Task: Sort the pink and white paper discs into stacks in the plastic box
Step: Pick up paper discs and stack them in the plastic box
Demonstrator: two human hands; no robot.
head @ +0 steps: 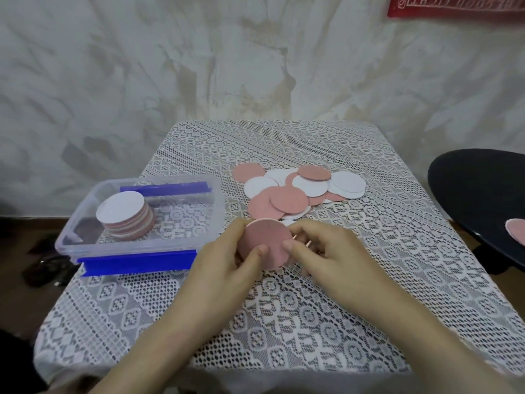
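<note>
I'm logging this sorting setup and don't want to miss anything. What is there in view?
plastic box: one, clear with blue clips, on the table's left side
stack: one, pink and white edges with a white disc on top, inside the box
loose discs: a dozen or so, pink and white, overlapping at the table's middle
held disc: pink face showing, thin edges of more beside it, near the pile
stray disc: one, pink, on the seat
seat: one, black, round, to the right of the table
tablecloth: one, white lace, covering the table
red cloth: one, on the wall at top right
left hand: holds the held disc
right hand: pinches its right edge
</note>
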